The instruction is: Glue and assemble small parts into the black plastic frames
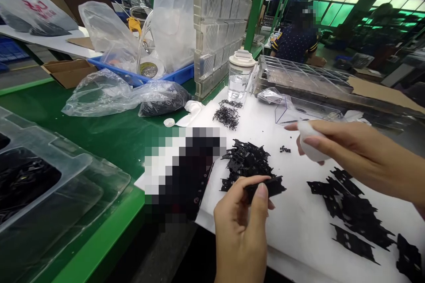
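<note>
My left hand [244, 225] pinches a flat black plastic part [277, 186] between thumb and fingers, near the front edge of the white work surface. My right hand [345, 139], raised over the right side, is closed around a small white translucent squeeze bottle [312, 141]; the fingers partly hide it. Just behind my left hand is a heap of similar black parts [247, 157]. More flat black parts [358, 214] lie spread below my right hand. Between the hands sit several tiny black pieces [284, 149].
A pile of thin black pieces [226, 117] lies farther back, near a lidded clear jar [237, 77]. Behind are a clear plastic box [307, 112] and a clear drawer rack [215, 26]. Left are a bag of black pieces [162, 99] and a translucent bin [66, 172]. A person [294, 37] is in the background.
</note>
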The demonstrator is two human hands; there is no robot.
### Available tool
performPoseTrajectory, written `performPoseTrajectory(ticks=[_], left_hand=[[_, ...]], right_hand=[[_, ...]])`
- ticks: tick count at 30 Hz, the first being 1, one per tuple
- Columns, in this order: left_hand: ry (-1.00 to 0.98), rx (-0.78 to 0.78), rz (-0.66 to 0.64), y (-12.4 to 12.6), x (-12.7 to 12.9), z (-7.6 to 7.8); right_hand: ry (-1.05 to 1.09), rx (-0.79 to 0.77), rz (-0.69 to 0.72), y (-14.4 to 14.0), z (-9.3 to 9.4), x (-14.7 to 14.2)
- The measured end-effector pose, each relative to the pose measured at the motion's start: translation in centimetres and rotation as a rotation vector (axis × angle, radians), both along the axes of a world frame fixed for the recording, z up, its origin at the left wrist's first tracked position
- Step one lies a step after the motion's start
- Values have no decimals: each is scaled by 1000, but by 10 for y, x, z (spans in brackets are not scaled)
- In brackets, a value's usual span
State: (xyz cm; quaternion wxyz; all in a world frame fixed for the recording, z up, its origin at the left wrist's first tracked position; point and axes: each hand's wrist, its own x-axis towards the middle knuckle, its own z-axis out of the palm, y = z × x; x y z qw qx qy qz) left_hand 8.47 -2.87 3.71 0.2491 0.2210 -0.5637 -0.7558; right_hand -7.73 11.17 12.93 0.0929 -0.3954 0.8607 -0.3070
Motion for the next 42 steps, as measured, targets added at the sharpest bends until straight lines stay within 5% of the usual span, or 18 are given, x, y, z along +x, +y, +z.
performPoseTrajectory(ticks=[13, 21, 26, 42], left_hand=[[71, 154, -112, -9, -7, -6], [-42, 138, -174, -10, -7, 4], [-122, 230, -297, -21, -13, 6], [-42, 364, -318, -31, -20, 6]], right_hand=[[235, -279, -149, -7, -9, 9], [-225, -488, -268, -2, -24, 8], [-494, -554, -239, -16, -16, 12], [-610, -635, -156, -27, -16, 27]])
